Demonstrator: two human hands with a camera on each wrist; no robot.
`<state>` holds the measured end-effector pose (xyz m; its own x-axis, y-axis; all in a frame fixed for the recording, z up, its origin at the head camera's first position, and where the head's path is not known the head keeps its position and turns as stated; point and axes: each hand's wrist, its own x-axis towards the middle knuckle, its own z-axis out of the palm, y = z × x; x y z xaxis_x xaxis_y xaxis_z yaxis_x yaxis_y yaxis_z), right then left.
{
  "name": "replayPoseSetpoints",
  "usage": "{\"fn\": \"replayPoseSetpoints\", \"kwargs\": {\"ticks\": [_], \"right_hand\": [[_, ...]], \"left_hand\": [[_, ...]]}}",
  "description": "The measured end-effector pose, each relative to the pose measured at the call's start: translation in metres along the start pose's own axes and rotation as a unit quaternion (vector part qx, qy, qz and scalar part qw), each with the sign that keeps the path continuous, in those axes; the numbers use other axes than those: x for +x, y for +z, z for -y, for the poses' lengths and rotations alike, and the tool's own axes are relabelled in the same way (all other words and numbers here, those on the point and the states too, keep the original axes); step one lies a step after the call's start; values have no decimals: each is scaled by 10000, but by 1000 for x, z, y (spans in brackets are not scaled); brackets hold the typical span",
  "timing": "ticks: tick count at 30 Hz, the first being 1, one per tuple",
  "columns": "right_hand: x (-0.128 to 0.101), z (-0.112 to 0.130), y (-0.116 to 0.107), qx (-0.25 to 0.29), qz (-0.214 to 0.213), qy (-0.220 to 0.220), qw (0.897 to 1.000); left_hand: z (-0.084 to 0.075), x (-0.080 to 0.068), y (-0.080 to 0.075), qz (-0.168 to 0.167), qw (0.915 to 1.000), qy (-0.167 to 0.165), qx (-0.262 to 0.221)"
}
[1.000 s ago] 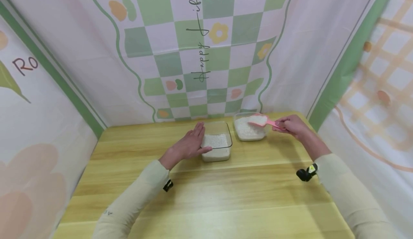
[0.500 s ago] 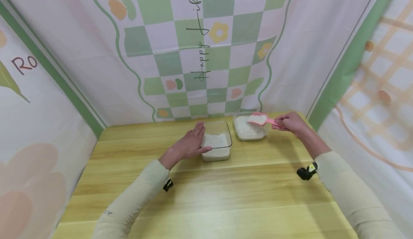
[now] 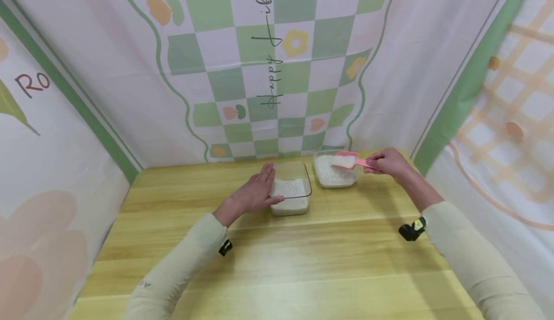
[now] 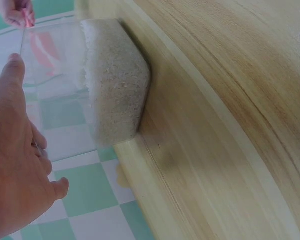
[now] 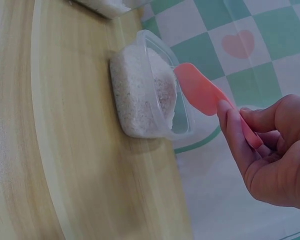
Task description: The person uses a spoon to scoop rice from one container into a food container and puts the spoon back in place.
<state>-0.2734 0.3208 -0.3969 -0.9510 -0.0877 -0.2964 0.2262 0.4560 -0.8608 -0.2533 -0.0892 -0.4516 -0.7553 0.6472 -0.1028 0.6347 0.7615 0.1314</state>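
Note:
My right hand (image 3: 388,161) grips the handle of a pink scoop (image 5: 197,90), with white rice (image 3: 345,160) in its bowl. The scoop is over a clear plastic container (image 5: 162,107) that holds more rice, and in the right wrist view its bowl stands clear above the rim. To the left, a taller clear container (image 3: 291,209) with a dark rim is about half full of rice. My left hand (image 3: 255,192) lies against that one's left side, fingers straight, thumb across the near rim. In the left wrist view the left fingers (image 4: 40,150) are partly behind the clear wall.
Both containers stand side by side near the back edge of a wooden table (image 3: 277,262). A checked fabric backdrop (image 3: 277,94) hangs right behind them, with printed curtains at both sides. Dark wrist cameras (image 3: 411,229) sit at the sleeve cuffs.
My right hand has lifted the rice-filled scoop slightly from the rice in the right container, shifting a little left. The left hand and both containers have stayed in place.

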Motion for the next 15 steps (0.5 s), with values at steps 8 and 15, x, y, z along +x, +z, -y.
{"fn": "replayPoseSetpoints", "kwargs": {"ticks": [8, 15], "right_hand": [[-3, 3, 1, -142, -26, -130, 9998], [-4, 4, 2, -344, -75, -140, 9993]], "left_hand": [[-1, 0, -2, -29, 10000, 10, 48], [-1, 0, -2, -8, 10000, 42, 67]]}}
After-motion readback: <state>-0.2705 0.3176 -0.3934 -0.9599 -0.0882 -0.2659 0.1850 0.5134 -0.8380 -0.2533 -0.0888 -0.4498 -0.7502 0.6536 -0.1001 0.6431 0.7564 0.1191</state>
